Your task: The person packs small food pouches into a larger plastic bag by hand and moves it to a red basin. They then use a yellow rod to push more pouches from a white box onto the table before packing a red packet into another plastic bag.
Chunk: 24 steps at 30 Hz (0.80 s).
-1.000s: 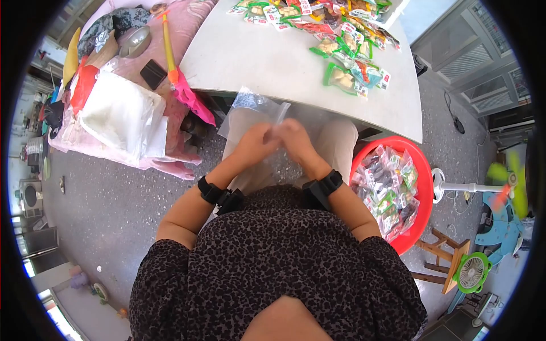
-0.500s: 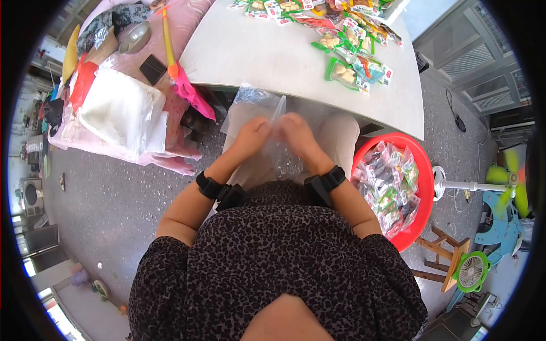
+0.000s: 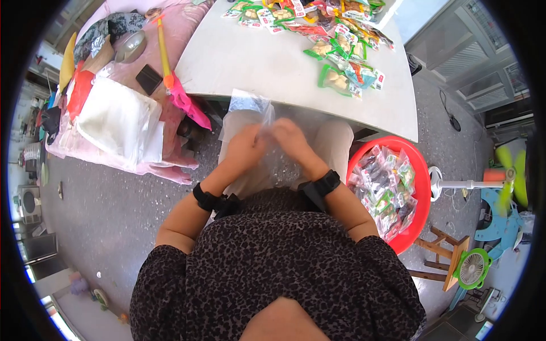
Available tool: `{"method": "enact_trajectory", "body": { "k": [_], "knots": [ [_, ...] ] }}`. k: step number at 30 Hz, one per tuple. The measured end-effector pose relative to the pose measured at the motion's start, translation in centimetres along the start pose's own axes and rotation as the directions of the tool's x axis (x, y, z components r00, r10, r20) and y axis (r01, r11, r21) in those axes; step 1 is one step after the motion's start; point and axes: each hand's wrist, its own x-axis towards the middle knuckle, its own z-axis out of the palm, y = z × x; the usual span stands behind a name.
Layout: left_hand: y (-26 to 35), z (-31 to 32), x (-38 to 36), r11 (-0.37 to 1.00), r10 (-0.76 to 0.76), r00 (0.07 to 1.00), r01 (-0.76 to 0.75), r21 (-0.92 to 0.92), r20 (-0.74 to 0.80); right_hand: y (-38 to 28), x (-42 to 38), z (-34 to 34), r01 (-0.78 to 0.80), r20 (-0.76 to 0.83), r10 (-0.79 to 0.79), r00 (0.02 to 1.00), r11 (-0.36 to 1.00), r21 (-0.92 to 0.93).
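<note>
A clear plastic bag [image 3: 248,103] hangs over my lap at the front edge of the white table [image 3: 239,62]. My left hand [image 3: 247,145] is closed on the bag's side. Close beside it, my right hand [image 3: 289,139] has its fingers pressed together at the same plastic, slightly blurred. The fingertips of both hands nearly meet. Small colourful snack packets [image 3: 335,79] lie in a loose heap on the far right part of the table.
A red tub [image 3: 424,193] full of bagged packets stands on the floor at my right, near a white fan pole [image 3: 472,184] and a wooden stool [image 3: 446,258]. At left, a pink-covered surface [image 3: 187,14] holds white plastic sheets [image 3: 116,119] and a pink-and-yellow object [image 3: 185,99].
My right hand has moved left, closer to my left hand. The bag between them has shifted slightly left, and the whole view has moved a little.
</note>
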Motion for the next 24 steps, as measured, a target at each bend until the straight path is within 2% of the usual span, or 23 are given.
{"method": "enact_trajectory", "body": {
  "k": [1,3,4,5,6,9,11,12,14,15,18,21,24],
  "knots": [
    [-0.2,-0.5,0.1,1.000,0.004,1.000,-0.004,-0.003,-0.006,-0.3,0.0,-0.1,-0.016,0.000,0.016,1.000,0.999,0.032],
    [-0.9,-1.2,0.4,0.992,0.008,0.996,0.002,0.124,-0.085,-1.3,0.1,-0.2,-0.048,0.006,0.047,0.999,0.994,0.097],
    [-1.2,-1.6,0.6,0.982,0.012,0.992,0.011,0.188,-0.125,-1.4,0.3,-0.2,-0.052,0.030,0.050,0.998,0.997,0.055],
    [-1.4,-2.2,1.2,0.942,0.172,0.968,-0.107,0.318,-0.184,-1.4,0.7,-0.3,-0.054,0.053,0.054,0.997,0.998,0.014],
    [-1.3,-3.1,1.8,0.911,0.254,0.943,-0.159,0.382,-0.214,-1.6,1.2,-0.3,-0.055,0.076,0.057,0.995,0.998,-0.028],
    [0.2,-6.0,4.3,0.781,0.488,0.829,-0.275,0.561,-0.273,-2.4,3.0,0.5,-0.085,0.027,0.084,0.996,0.995,0.043],
    [1.0,-7.3,6.4,0.676,0.623,0.726,-0.313,0.667,-0.291,-3.6,4.5,1.2,0.039,-0.058,-0.029,0.998,0.982,0.183],
    [1.2,-7.5,7.3,0.664,0.613,0.746,-0.310,0.680,-0.259,-4.2,5.3,1.4,0.107,-0.106,-0.083,0.991,0.963,0.248],
    [1.7,-7.3,9.0,0.639,0.590,0.784,-0.309,0.704,-0.192,-5.0,6.8,1.2,0.062,-0.152,-0.013,0.988,0.944,0.323],
    [1.7,-6.8,9.7,0.672,0.509,0.851,-0.300,0.677,-0.128,-5.2,7.5,1.1,0.041,-0.173,0.024,0.985,0.931,0.361],
    [-1.5,-3.0,11.9,0.681,0.398,0.917,-0.282,0.676,-0.019,-3.7,9.6,0.1,-0.097,-0.195,0.189,0.962,0.910,0.404],
    [-2.6,-0.1,12.2,0.809,0.220,0.975,-0.201,0.552,0.032,-1.7,10.4,-1.5,-0.213,-0.145,0.255,0.956,0.943,0.257],
    [-3.9,2.0,12.6,0.882,0.158,0.987,-0.159,0.443,0.041,-1.5,9.4,-3.3,-0.153,-0.202,0.176,0.964,0.980,0.126]
  ]
}}
